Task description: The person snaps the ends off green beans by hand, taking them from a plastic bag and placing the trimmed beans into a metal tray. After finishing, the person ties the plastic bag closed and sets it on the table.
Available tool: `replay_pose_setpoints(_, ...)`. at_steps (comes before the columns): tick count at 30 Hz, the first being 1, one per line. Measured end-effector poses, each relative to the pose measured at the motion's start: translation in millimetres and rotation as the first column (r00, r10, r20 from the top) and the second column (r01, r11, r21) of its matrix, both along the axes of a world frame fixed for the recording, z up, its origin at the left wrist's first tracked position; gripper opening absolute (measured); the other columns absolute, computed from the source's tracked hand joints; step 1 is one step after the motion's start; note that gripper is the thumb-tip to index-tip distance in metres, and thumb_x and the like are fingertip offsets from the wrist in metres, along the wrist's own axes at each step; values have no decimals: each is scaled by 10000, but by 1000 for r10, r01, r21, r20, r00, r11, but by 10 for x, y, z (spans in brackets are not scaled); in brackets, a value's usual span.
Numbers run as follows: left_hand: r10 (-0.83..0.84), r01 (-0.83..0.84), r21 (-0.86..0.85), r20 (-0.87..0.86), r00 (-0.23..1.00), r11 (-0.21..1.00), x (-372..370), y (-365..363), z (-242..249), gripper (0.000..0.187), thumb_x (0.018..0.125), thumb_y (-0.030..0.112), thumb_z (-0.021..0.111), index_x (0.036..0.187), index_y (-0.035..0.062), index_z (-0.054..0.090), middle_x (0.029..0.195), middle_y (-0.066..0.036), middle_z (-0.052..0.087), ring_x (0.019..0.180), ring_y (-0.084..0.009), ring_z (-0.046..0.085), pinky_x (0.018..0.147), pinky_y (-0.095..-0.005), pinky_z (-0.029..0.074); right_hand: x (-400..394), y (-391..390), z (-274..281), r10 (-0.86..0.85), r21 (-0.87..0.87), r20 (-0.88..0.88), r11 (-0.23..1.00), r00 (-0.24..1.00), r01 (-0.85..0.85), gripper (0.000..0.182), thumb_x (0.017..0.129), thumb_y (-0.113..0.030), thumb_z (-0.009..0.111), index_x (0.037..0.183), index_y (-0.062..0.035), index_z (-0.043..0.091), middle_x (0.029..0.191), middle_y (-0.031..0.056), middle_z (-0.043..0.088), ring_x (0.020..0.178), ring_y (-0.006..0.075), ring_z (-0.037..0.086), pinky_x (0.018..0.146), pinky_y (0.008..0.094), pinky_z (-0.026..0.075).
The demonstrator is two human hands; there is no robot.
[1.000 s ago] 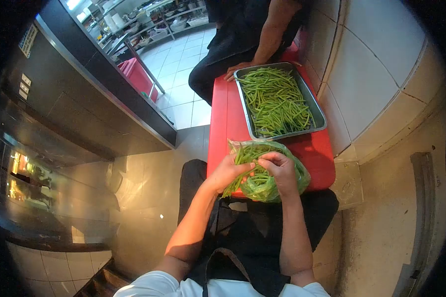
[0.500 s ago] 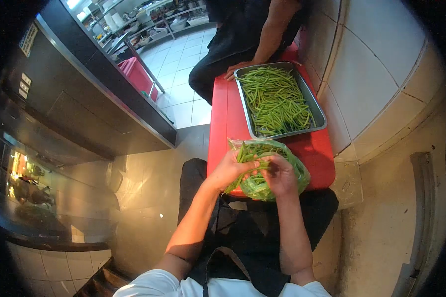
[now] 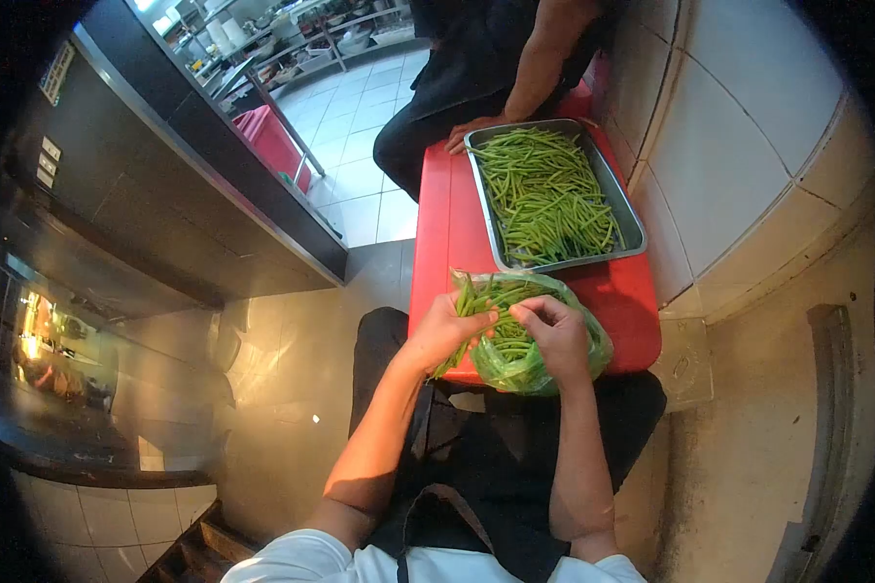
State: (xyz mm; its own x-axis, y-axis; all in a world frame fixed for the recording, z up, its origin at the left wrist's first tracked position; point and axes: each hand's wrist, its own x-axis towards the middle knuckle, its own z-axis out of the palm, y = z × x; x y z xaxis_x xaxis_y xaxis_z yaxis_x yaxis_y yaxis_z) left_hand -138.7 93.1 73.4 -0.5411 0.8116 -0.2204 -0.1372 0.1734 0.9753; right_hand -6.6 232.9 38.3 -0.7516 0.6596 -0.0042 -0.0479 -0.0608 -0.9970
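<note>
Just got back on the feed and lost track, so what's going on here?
The person's left hand grips a bunch of green beans beside an open plastic bag holding more. The right hand is over the bag, fingertips close together; whether they hold a bean is unclear. Beyond, a metal tray of beans sits on the red bench, another person's hand near its corner.

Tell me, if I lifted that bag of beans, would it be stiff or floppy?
The plastic bag would probably be floppy, because its thin, see-through sides are crumpled. It might sag at the bottom, since green beans sit inside it. Its top is open, so some could spill if it tips.
</note>
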Motion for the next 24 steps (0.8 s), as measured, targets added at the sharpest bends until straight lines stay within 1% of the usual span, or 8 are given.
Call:
replay_pose_setpoints(5,12,-12,2,-81,997,1000,15,34,-69,97,910,103,708,977,42,674,749,7,647,560,-57,536,470,-230,405,-27,-17,-53,-25,55,-40,998,999,28,139,885,-127,735,860,9,713,757,-25,645,695,32,550,634,224,448)
replay_pose_setpoints(8,13,-11,24,-91,996,1000,5,37,-113,100,908,105,712,976,41,676,745,10,644,563,-57,535,471,-232,406,-38,-27,-63,-38,-109,-58,994,998,32,96,875,-91,729,844,-2,712,739,-20,632,659,45,542,600,227,434)
replay_pose_setpoints(9,9,-7,27,-83,996,1000,11,39,-82,103,908,106,714,977,40,676,744,10,642,563,-57,534,472,-233,407,-27,-1,-96,4,-274,-110,961,994,-35,78,869,-81,727,849,-7,713,729,-19,627,644,51,536,585,231,425)
replay_pose_setpoints(11,-20,20,10,-47,999,1000,33,35,0,114,907,113,720,980,38,674,749,6,644,557,-61,533,475,-233,413,13,91,-178,59,-561,-231,808,971,-182,45,858,-60,725,859,-17,713,709,-16,617,614,64,522,554,238,407)
replay_pose_setpoints(14,-3,3,-5,14,1000,1000,-13,5,-56,132,909,122,724,991,35,668,754,-2,645,544,-68,533,477,-234,422,36,141,-168,-7,-697,-455,626,891,-351,53,852,-50,724,891,-19,708,728,-8,621,594,81,502,530,248,376)
replay_pose_setpoints(17,-2,4,-23,91,996,1000,-69,-55,-24,146,907,121,715,1009,33,661,779,-7,650,605,-77,547,529,-238,432,85,204,-127,106,-430,-174,886,979,-172,125,870,-70,732,970,0,710,806,-2,649,657,71,539,591,232,423)
replay_pose_setpoints(20,-26,30,-31,113,993,999,-56,-69,-56,160,912,127,715,1027,33,657,774,-9,641,587,-77,549,511,-238,434,10,99,-122,29,-7,-76,1000,997,-30,154,883,-86,736,1007,5,720,861,-9,668,729,62,571,667,227,461)
replay_pose_setpoints(24,-68,70,-18,87,994,997,-12,-35,-82,166,914,142,721,1027,41,654,772,-10,636,586,-76,549,508,-232,433,12,21,113,-61,-89,-101,995,993,52,137,888,-86,730,993,2,731,843,-28,667,773,53,581,707,231,476)
